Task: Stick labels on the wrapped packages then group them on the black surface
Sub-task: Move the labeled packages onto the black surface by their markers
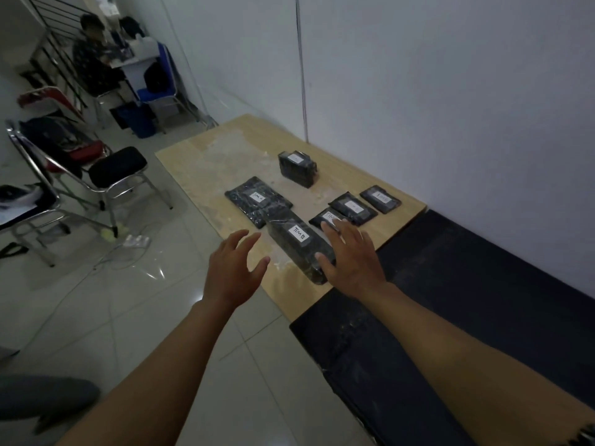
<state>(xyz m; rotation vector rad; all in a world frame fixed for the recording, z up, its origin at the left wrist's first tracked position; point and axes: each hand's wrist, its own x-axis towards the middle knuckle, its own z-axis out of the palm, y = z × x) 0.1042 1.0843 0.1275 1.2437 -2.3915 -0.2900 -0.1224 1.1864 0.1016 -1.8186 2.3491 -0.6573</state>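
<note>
Several black wrapped packages with white labels lie on a light wooden table (pixel 206 162). The nearest, a long package (pixel 297 244) with a handwritten label, lies between my hands. My right hand (pixel 349 255) rests against its right side with straight fingers, and also covers part of a small package (pixel 325 217). My left hand (pixel 236 268) hovers open to its left, apart from it. A flat package (pixel 257 201) lies behind, a boxy one (pixel 297 169) farther back, and two small ones (pixel 352 208) (pixel 380 198) at the right. The black surface (pixel 450 284) adjoins the table on the right.
A white wall runs along the far side of the table and black surface. Metal chairs (pixel 106 178) stand on the tiled floor to the left, with bags on them. A person sits at a desk (pixel 93 59) in the far left corner.
</note>
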